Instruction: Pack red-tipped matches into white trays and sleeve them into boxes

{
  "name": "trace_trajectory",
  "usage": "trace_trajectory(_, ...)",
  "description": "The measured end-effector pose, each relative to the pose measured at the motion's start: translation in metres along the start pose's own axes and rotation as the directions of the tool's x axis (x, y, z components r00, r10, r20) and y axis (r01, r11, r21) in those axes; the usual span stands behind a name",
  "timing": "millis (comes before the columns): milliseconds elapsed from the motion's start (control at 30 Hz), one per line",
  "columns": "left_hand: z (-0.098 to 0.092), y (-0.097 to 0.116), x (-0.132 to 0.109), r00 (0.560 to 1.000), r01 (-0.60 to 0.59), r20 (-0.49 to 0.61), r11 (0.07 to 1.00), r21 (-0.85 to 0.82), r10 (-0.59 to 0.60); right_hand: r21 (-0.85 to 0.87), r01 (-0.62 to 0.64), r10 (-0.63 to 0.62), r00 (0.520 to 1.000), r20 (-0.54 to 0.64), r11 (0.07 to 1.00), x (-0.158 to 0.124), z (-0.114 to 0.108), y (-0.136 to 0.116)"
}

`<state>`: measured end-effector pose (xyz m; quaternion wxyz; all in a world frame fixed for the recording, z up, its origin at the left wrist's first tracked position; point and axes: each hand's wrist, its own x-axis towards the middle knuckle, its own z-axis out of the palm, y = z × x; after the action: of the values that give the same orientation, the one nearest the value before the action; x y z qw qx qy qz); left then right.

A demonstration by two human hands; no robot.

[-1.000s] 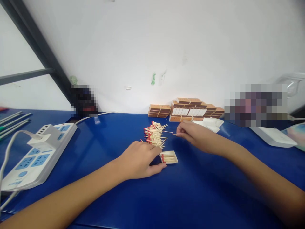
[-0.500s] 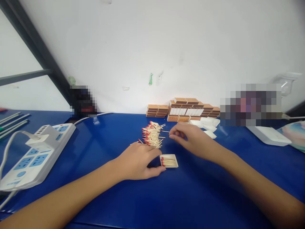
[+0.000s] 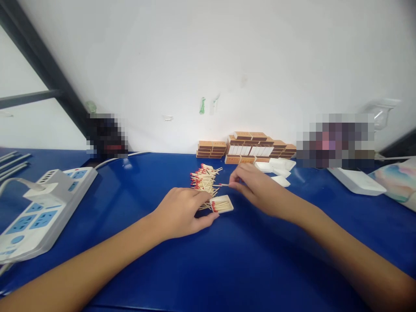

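"White tray (image 3: 230,203), and the left hand (image 3: 183,213) has it by the left end?"

"Yes, thumb at the near edge and fingers at the far corner, gripping it between them. Several matches (image 3: 221,206) lie inside, red heads toward that hand"

"What differs from half a second ago?"

"The tray sits farther back on the blue surface (image 3: 253,264), just beside the loose match pile (image 3: 204,177); the earlier view shows a clear gap there. Whether they touch, I can't tell"

"And the right hand (image 3: 250,186)?"

"Pinching a single match (image 3: 224,185) between thumb and fingers, its red head pointing left, beside the right edge of the pile. The gap from that match to the tray is smaller now"

"Anything else moved?"

"No, the stacked matchboxes (image 3: 242,150) stay by the wall (image 3: 182,65), with other white trays (image 3: 282,164) in front of them"
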<state>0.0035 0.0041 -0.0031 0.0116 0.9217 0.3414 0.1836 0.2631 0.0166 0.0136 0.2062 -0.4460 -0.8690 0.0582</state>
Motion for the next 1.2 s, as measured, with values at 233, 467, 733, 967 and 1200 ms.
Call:
trace_trajectory(233, -0.002, 0.002, 0.002, 1.0, -0.027, -0.01, 0.999, -0.038, 0.027, -0.042, 0.039, -0.032, 0.986, 0.165, 0.998, -0.013, 0.0, -0.041)
trace_trajectory(467, -0.003, 0.003, 0.001, 0.993, -0.072, 0.087, 0.989, -0.129, 0.083, 0.129, -0.094, 0.069, 0.979, 0.19, 0.987, -0.007, -0.01, -0.009)
trace_trajectory(733, -0.006, 0.008, -0.001, 0.97, -0.146, 0.17, 0.975, -0.17, 0.175, 0.001, -0.182, 0.179, 0.97, 0.165, 0.983, 0.043, -0.002, 0.047)
trace_trajectory(967, -0.008, 0.005, -0.002, 0.97, -0.148, 0.171, 0.978, -0.145, 0.172, -0.067, -0.133, 0.146, 0.96, 0.237, 0.989, 0.079, 0.018, 0.051)
trace_trajectory(1200, -0.007, 0.005, -0.002, 0.969, -0.147, 0.183, 0.982, -0.122, 0.168, -0.148, -0.14, 0.179, 0.937, 0.299, 0.979, 0.062, 0.013, 0.041)
